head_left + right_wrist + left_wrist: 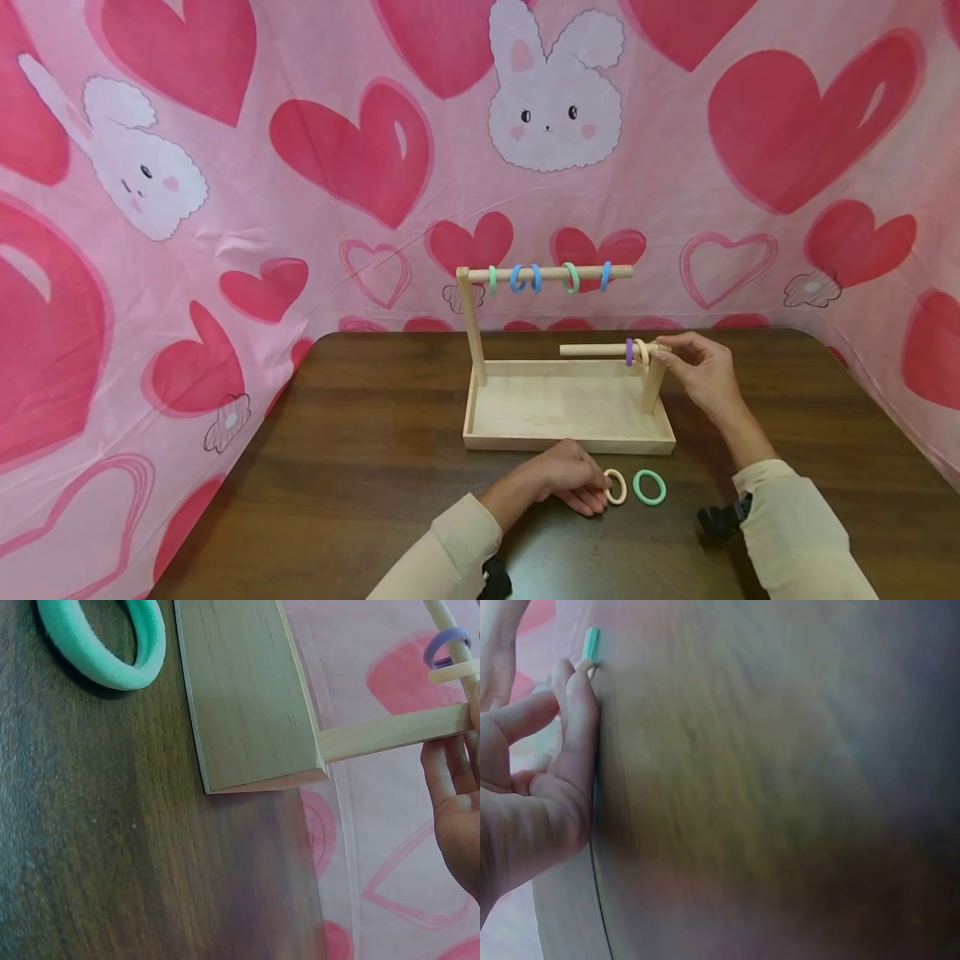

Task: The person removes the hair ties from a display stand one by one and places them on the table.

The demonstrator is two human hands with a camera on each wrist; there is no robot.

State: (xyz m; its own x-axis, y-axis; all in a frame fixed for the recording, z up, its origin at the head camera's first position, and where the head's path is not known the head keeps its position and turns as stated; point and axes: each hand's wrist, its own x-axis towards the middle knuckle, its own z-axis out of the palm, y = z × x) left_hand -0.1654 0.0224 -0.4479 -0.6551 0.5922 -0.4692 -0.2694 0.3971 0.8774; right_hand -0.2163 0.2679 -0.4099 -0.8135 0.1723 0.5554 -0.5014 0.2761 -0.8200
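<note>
My left hand (573, 477) is low over the table in front of the wooden rack, its fingertips pinching the edge of a cream hair tie (617, 487). That tie stands tilted, and a green hair tie (649, 487) lies flat just to its right. My right hand (703, 371) grips the top of the rack's short post (652, 385), thumb in front. Beside these fingers, a purple hair tie (629, 352) and another cream hair tie (642, 354) hang on the lower rod (592, 350). In the right wrist view, part of the right hand (459, 817) is cut off.
The rack's tray base (570, 446) sits on the dark wooden table (360, 467). A taller post (472, 329) at its left carries the upper rod (553, 273), where several blue and green hair ties hang. Behind the table hangs a pink cloth (450, 183) with hearts and rabbits.
</note>
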